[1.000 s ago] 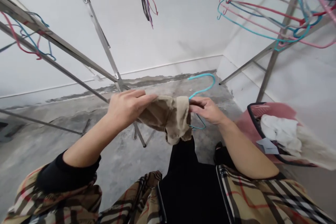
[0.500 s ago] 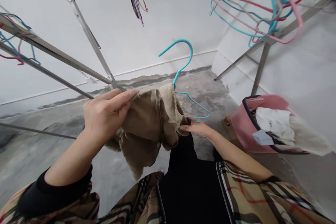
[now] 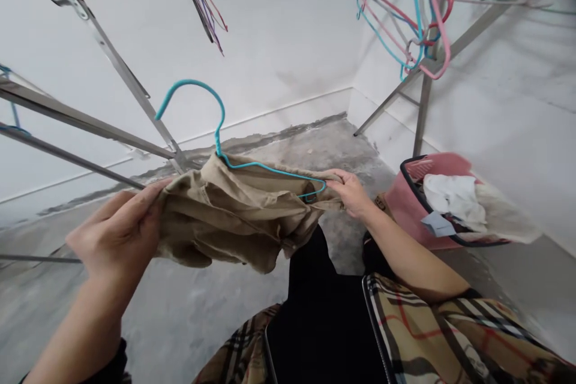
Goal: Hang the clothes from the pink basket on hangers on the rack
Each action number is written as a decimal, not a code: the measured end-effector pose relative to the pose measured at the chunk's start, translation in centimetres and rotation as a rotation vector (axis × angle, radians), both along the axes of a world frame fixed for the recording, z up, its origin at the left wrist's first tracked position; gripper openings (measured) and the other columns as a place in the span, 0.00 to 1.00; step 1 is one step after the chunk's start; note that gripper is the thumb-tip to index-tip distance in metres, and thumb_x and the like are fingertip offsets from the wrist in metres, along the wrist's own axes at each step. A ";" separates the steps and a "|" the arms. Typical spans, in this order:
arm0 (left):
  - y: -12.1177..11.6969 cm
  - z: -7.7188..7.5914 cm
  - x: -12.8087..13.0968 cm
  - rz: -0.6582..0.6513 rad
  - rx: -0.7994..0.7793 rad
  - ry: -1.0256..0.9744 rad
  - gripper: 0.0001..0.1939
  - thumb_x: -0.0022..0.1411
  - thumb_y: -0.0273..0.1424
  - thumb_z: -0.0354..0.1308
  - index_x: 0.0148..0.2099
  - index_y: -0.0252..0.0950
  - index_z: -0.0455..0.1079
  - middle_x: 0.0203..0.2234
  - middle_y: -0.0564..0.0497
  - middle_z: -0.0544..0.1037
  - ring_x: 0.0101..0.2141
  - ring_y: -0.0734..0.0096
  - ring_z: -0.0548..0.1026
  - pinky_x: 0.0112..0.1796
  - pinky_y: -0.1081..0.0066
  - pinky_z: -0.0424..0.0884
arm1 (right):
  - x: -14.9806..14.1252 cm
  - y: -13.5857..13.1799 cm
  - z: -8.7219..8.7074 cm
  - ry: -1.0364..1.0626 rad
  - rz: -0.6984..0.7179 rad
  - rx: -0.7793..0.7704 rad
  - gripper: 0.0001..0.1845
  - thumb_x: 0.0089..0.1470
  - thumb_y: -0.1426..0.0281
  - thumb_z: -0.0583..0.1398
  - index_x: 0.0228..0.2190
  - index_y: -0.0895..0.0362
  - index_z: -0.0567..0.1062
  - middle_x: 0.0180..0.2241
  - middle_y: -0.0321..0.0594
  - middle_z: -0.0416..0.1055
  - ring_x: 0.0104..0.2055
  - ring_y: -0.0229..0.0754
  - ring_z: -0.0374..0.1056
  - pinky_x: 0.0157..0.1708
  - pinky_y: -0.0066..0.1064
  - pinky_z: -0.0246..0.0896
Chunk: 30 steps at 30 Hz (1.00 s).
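A khaki garment is stretched sideways in front of me, its open edge facing up. My left hand pinches the garment's left end, thumb on top. My right hand grips the right end of the same edge. A light blue hanger sits in the opening: its hook stands up above the cloth and its right arm shows inside, its tip close to my right fingers. The hanger's left arm is hidden under the cloth.
Metal rack bars run along the left. Several coloured hangers hang on a rack at upper right, and thin ones at the top. A pink basket holding white cloth stands on the concrete floor at right.
The garment and hanger have moved left with my left hand. My hands are farther apart, the cloth is stretched wider, and the hanger's right arm now lies within the opening.
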<state>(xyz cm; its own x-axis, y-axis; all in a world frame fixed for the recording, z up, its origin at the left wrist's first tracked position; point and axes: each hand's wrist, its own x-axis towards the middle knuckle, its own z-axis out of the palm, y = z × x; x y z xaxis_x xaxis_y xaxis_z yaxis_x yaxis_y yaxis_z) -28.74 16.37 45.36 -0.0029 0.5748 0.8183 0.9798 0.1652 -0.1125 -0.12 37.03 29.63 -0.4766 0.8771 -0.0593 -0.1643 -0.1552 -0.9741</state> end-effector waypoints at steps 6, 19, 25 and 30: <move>-0.5 -1.9 -0.7 0.039 -0.104 0.200 0.20 0.59 0.25 0.59 0.52 0.51 0.75 0.23 0.55 0.77 0.24 0.75 0.68 0.22 0.77 0.53 | 0.5 -0.2 1.9 0.027 -0.119 -0.031 0.13 0.44 0.66 0.61 0.34 0.56 0.79 0.34 0.37 0.77 0.34 0.38 0.69 0.36 0.29 0.64; 0.7 -3.3 -1.6 -0.059 -0.171 -0.582 0.09 0.56 0.36 0.61 0.37 0.40 0.79 0.27 0.54 0.81 0.29 0.69 0.76 0.32 0.72 0.72 | 3.4 0.9 8.5 -0.402 0.045 1.146 0.27 0.57 0.58 0.60 0.56 0.54 0.68 0.51 0.47 0.70 0.53 0.47 0.65 0.54 0.43 0.61; 1.5 -2.9 -0.3 -0.150 -0.164 -0.771 0.10 0.52 0.35 0.62 0.36 0.37 0.79 0.31 0.51 0.83 0.32 0.65 0.79 0.35 0.70 0.75 | 1.0 0.8 8.5 -0.504 0.050 1.374 0.20 0.64 0.61 0.51 0.49 0.56 0.74 0.38 0.45 0.75 0.42 0.44 0.70 0.43 0.36 0.65; 1.6 -2.5 0.0 -0.109 -0.130 -0.830 0.10 0.51 0.36 0.62 0.35 0.38 0.79 0.30 0.51 0.83 0.32 0.65 0.79 0.35 0.70 0.75 | 1.1 1.9 8.9 -0.287 0.041 1.213 0.19 0.64 0.60 0.51 0.45 0.54 0.77 0.37 0.42 0.77 0.37 0.40 0.72 0.38 0.30 0.65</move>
<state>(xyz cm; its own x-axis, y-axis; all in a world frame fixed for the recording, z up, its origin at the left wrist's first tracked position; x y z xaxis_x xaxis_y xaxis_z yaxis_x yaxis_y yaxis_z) -28.72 17.96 42.82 -0.5125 0.6959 0.5031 0.7630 0.1002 0.6386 0.99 38.95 38.51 -0.6088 0.4235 0.6709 0.0615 0.8682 -0.4923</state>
